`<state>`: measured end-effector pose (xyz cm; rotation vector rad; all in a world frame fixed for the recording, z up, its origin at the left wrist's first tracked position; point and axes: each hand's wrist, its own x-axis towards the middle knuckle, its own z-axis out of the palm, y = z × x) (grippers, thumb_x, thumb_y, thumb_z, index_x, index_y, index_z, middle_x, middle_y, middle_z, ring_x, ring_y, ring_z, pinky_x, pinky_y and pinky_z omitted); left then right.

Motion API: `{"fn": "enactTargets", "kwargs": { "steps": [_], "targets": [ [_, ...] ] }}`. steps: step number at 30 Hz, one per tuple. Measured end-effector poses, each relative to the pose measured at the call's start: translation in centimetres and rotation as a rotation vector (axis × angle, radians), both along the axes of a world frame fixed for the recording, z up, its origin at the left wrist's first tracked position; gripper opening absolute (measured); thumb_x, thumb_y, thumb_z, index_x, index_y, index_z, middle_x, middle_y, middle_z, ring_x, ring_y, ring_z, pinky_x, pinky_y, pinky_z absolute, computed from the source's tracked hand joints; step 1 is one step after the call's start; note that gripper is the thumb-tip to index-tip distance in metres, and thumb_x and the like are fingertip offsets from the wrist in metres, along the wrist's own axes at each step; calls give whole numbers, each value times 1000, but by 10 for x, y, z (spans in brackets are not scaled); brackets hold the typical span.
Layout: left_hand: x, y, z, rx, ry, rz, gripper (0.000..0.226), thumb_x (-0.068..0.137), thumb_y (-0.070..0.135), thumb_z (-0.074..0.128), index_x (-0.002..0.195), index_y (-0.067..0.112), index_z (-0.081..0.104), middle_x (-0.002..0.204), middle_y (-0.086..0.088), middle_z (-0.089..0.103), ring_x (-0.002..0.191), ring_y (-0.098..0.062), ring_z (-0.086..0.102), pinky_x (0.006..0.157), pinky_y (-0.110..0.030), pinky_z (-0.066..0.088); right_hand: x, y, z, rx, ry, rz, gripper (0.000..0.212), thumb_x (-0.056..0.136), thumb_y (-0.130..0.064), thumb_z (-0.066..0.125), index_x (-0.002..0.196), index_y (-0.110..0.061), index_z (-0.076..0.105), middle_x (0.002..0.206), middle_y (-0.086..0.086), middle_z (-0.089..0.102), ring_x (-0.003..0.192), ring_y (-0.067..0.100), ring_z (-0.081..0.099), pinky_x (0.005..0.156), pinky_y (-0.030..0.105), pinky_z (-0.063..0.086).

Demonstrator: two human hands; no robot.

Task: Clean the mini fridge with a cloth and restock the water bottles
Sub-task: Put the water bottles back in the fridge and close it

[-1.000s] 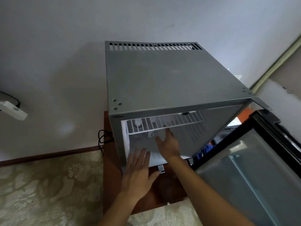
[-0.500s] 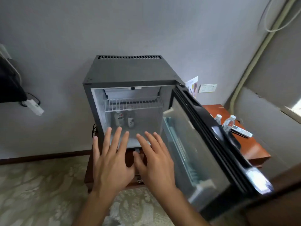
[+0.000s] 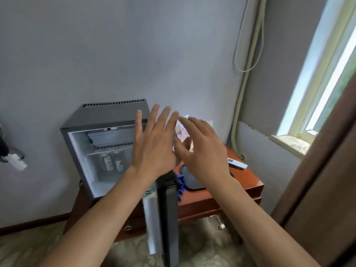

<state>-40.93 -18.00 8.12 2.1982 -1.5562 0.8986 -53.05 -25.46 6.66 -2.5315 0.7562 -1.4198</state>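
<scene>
Both hands, left hand and right hand, hover spread and empty (fingers straight) above the open fridge door's edge.

White remote lies on wooden table

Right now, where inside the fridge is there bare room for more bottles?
Free: the wire shelf, and the floor left of the two bottles toward the left wall. Behind the left hand is hidden. The open door borders the right side.
</scene>
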Motion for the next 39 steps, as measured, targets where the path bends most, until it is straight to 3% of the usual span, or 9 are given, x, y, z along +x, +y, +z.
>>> {"fn": "enactTargets", "kwargs": {
  "steps": [6, 10, 13, 17, 22, 26, 29, 34, 39],
  "targets": [
    [-34, -117, -8, 139, -27, -84, 85, 88, 64, 6, 160, 22, 25, 168, -3, 23, 158, -26, 6, 124, -59, 2, -53, -97, -18, 19, -45, -212, 48, 94, -44, 56, 140, -30, 59, 138, -10, 61, 132, 13, 51, 100, 36, 51],
    [-38, -221, -33, 199, -12, -162, 77, 94, 63, 18, 156, 20, 34, 164, -4, 32, 155, -28, 16, 125, -56, 4, -77, -175, -47, 101, -7, -295, 47, 96, -44, 60, 140, -29, 58, 137, -11, 61, 131, 11, 50, 102, 36, 47],
    [-23, -294, -59, 259, 21, -169, 76, 91, 63, 25, 153, 18, 38, 161, -5, 37, 152, -28, 23, 124, -55, 9, -80, -243, -75, 168, 109, -315, 52, 95, -50, 59, 143, -32, 54, 140, -14, 58, 133, 9, 47, 101, 36, 46],
    [7, -377, -102, 363, 94, -113, 76, 91, 63, 28, 153, 21, 35, 160, -5, 35, 151, -28, 22, 123, -56, 10, -64, -340, -115, 278, 230, -306, 55, 93, -42, 57, 147, -32, 49, 145, -14, 53, 135, 10, 44, 100, 36, 46],
    [26, -448, -179, 476, 231, -67, 77, 85, 64, 24, 144, 20, 45, 143, -1, 51, 135, -25, 43, 114, -51, 27, -29, -434, -173, 410, 431, -260, 57, 97, -39, 58, 152, -29, 44, 151, -6, 48, 139, 18, 42, 102, 34, 42],
    [22, -491, -240, 535, 433, -110, 54, 93, 48, 47, 139, 20, 48, 135, 1, 53, 126, -23, 49, 101, -40, 44, -1, -489, -225, 522, 497, -159, 57, 94, -32, 62, 149, -24, 47, 138, -3, 55, 128, 25, 52, 95, 36, 48],
    [16, -518, -266, 573, 539, -149, 47, 96, 30, 55, 140, 17, 44, 135, 1, 48, 128, -22, 47, 96, -38, 46, 21, -520, -250, 553, 576, -97, 55, 92, -24, 59, 146, -25, 48, 132, -1, 55, 121, 27, 53, 84, 40, 51],
    [18, -551, -299, 685, 570, -63, 67, 89, 16, 67, 148, 13, 35, 139, -3, 43, 131, -22, 43, 107, -35, 43, 51, -561, -286, 599, 696, -31, 39, 96, -22, 52, 135, -27, 50, 114, 1, 52, 107, 30, 55, 68, 36, 37],
    [23, -566, -324, 706, 497, -8, 72, 89, 8, 63, 152, 9, 29, 142, -5, 44, 132, -21, 44, 111, -34, 39, 65, -577, -314, 677, 759, 15, 34, 92, -23, 58, 124, -26, 49, 115, 3, 53, 97, 31, 62, 75, 42, 52]
  ]
}}
